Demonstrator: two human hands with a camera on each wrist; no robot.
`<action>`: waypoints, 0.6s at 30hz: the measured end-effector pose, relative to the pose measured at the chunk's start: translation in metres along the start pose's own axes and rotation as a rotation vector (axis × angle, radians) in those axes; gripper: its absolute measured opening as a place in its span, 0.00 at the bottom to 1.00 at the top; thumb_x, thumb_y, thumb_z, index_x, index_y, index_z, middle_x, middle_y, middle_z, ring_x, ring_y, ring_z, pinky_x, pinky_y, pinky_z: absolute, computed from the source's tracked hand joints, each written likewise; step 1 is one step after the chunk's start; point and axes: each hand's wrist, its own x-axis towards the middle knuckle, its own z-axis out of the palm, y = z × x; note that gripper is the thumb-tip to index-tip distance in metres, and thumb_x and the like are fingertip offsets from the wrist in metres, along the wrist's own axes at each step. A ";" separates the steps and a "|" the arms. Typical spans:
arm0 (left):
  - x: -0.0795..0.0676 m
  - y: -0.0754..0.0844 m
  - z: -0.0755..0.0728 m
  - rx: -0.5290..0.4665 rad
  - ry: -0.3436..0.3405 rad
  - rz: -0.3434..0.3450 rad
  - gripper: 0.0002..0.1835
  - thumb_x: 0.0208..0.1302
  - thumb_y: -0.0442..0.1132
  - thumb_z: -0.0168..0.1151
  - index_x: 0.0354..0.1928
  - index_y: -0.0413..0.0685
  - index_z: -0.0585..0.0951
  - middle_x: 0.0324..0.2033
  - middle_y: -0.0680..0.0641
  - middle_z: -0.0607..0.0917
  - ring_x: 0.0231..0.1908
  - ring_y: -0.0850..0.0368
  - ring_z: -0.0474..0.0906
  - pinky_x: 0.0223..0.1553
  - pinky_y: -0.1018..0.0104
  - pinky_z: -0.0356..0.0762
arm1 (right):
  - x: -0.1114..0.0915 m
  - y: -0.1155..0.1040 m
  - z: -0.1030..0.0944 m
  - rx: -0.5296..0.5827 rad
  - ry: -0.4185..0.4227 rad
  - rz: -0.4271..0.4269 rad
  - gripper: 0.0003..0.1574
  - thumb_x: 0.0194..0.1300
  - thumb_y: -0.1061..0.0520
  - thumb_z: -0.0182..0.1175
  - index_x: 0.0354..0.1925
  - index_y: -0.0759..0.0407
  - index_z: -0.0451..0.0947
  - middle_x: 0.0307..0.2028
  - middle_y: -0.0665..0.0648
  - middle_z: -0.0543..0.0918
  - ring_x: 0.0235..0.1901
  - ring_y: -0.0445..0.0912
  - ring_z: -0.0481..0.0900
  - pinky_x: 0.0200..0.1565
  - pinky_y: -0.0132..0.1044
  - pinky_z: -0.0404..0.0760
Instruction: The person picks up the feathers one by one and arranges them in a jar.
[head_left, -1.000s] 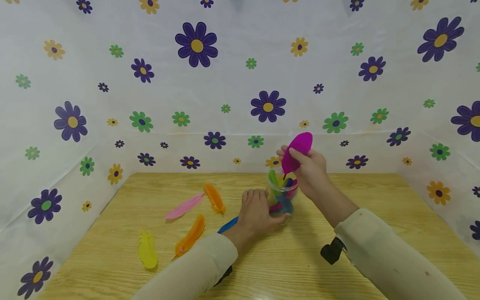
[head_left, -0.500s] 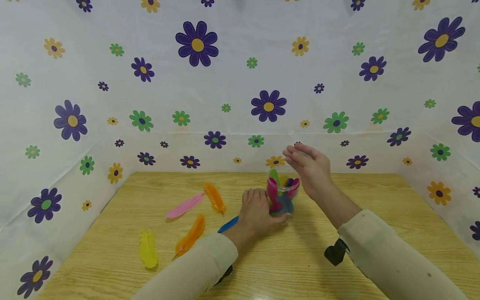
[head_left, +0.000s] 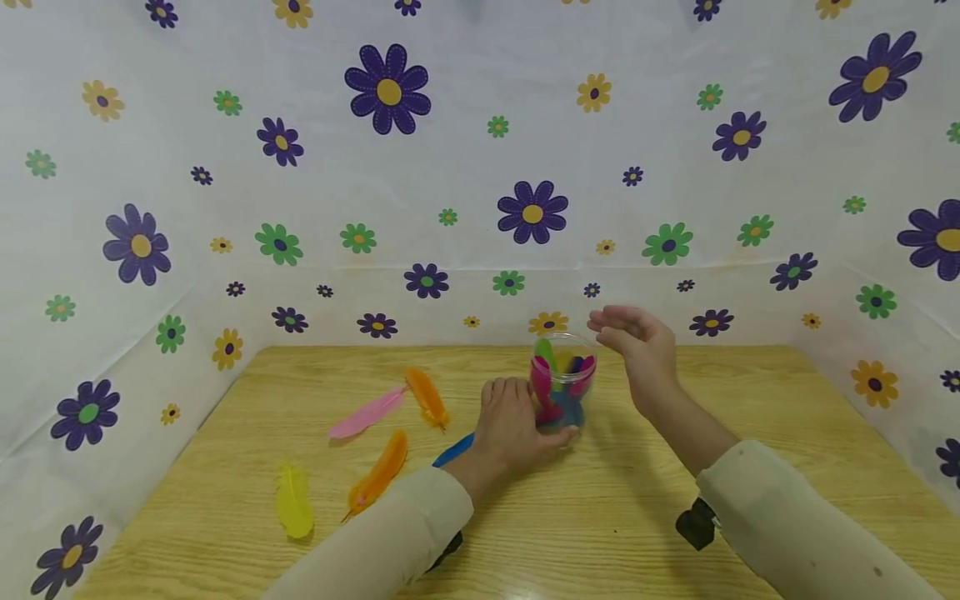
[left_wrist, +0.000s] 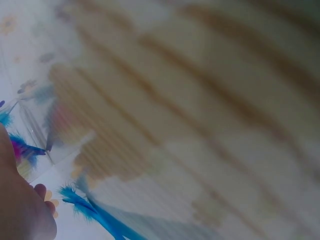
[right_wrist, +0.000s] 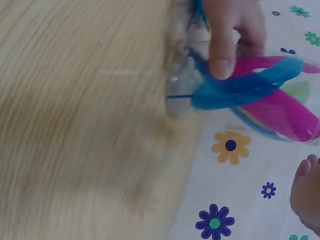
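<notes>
And here's the left hand (head_left: 510,421), thumb in front and fingers at the side, gripping the clear jar (head_left: 562,379), which stands upright on the desk (head_left: 570,533). Over to the right hand (head_left: 641,350): released, nothing in it, fingers fairly straight, just beyond the rim on its own side.

What could spoil this? The jar is crowded! A magenta feather (head_left: 542,387) and a green feather (head_left: 545,357) stand within, on the thumb side of the left hand, among others; force one more in and a vane could bend or a neighbour get pushed up. And that jar looks light, I'd judge: let the left hand ease off while the right hand brushes the rim, and over it could go.

Now look by the left wrist! A blue feather (head_left: 454,450) lies partly hidden there; whether they touch, I cannot tell, but a careless pull back could drag it. The near orange feather (head_left: 381,471) sits just beside the left sleeve (head_left: 375,533), open to the same sweep. Farther left of that hand, the pink feather (head_left: 367,415), the far orange feather (head_left: 427,398) and the yellow feather (head_left: 293,502) lie loose; a quick gust from an arm might shift them.
</notes>
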 end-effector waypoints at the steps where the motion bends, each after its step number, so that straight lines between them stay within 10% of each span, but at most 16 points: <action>1: 0.000 0.000 0.000 -0.003 -0.003 -0.001 0.49 0.55 0.81 0.49 0.56 0.40 0.71 0.46 0.46 0.77 0.50 0.50 0.67 0.61 0.53 0.59 | -0.001 0.002 -0.002 -0.051 0.001 -0.011 0.17 0.73 0.64 0.55 0.57 0.67 0.73 0.54 0.59 0.85 0.49 0.37 0.84 0.54 0.28 0.78; 18: 0.000 -0.002 0.003 -0.018 0.015 0.004 0.49 0.55 0.81 0.49 0.56 0.41 0.71 0.45 0.47 0.77 0.49 0.50 0.67 0.62 0.53 0.59 | -0.017 0.038 -0.021 -0.470 -0.121 -0.271 0.18 0.73 0.61 0.56 0.57 0.67 0.76 0.56 0.65 0.81 0.56 0.57 0.80 0.52 0.19 0.72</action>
